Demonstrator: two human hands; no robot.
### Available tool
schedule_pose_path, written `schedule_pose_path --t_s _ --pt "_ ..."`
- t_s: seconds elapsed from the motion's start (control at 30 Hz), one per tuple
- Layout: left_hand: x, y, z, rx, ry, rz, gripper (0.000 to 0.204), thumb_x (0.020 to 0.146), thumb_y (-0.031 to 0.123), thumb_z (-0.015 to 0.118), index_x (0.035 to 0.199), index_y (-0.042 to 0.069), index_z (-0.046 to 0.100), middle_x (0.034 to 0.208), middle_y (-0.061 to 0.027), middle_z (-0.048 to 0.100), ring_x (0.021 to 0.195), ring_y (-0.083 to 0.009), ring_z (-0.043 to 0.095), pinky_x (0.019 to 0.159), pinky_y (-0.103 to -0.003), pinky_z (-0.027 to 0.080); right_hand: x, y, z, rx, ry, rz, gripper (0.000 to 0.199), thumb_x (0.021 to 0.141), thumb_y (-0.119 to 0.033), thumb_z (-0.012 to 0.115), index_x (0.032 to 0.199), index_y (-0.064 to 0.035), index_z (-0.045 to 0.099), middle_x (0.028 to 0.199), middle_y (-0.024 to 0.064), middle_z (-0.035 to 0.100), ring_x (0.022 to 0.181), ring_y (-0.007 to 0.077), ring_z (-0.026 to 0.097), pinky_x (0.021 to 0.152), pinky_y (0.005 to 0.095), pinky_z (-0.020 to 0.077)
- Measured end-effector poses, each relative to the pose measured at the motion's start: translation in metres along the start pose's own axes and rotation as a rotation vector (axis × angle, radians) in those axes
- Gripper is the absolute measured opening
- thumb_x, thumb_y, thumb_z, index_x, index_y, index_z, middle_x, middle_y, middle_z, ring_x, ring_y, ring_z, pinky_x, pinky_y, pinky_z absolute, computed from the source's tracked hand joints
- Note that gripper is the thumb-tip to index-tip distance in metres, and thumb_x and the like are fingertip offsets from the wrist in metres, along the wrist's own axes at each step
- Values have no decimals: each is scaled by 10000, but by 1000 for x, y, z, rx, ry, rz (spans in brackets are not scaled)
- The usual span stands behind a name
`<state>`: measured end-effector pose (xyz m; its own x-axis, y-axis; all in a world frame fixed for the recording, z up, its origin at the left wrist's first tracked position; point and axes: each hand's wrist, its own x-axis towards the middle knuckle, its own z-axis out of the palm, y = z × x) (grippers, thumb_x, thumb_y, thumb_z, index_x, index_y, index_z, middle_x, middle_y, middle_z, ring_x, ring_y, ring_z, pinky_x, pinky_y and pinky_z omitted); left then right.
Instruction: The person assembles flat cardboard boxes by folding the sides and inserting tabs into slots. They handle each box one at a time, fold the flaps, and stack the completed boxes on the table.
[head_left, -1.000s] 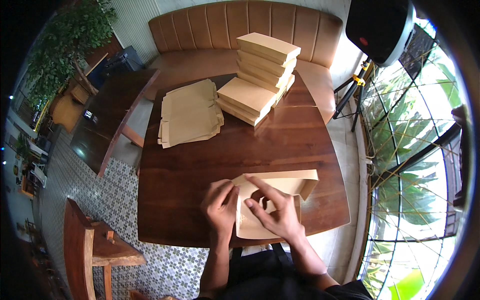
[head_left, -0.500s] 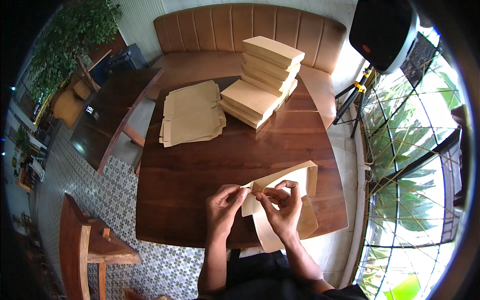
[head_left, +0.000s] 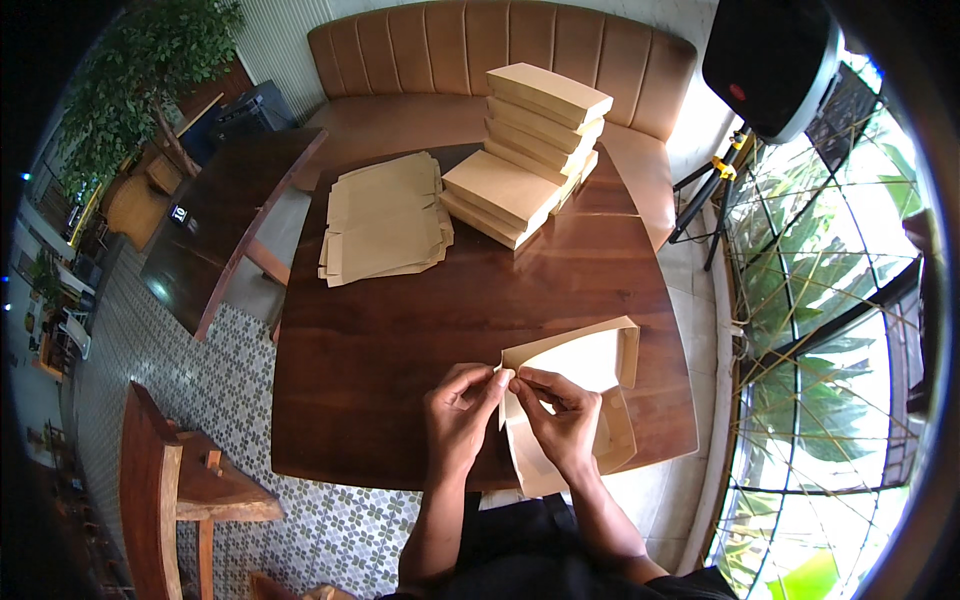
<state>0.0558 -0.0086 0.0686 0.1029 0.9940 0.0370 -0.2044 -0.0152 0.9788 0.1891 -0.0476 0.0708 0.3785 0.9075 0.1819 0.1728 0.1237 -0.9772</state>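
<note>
My left hand (head_left: 458,410) and right hand (head_left: 560,420) meet at the near bench (head_left: 400,340) edge — fingers pinching one corner of a half-folded brown paper box (head_left: 585,365).

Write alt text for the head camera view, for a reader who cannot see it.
Two bare hands, left hand and right hand, pinch a corner of a half-folded brown cardboard box at the near edge of a dark wooden table. Farther back lie a pile of flat box blanks and a stack of finished boxes.
</note>
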Motion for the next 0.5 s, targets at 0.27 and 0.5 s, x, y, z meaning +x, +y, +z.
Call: schedule_pose_path --t_s 0.27,0.5 --pt "-2 -6 7 7 67 103 137 973 46 786 1014 -74 735 1006 -43 694 863 -63 651 751 -212 515 1 0 0 -5 20 -42 200 920 -4 798 1113 45 782 1029 153 813 937 195 798 839 294 644" --pt "-1 -11 11 -14 81 157 121 969 31 786 1012 -66 728 1007 -35 690 840 -47 638 724 -197 505 2 0 1 -49 13 -46 196 921 -4 795 1111 43 782 1037 156 812 940 200 799 838 299 647"
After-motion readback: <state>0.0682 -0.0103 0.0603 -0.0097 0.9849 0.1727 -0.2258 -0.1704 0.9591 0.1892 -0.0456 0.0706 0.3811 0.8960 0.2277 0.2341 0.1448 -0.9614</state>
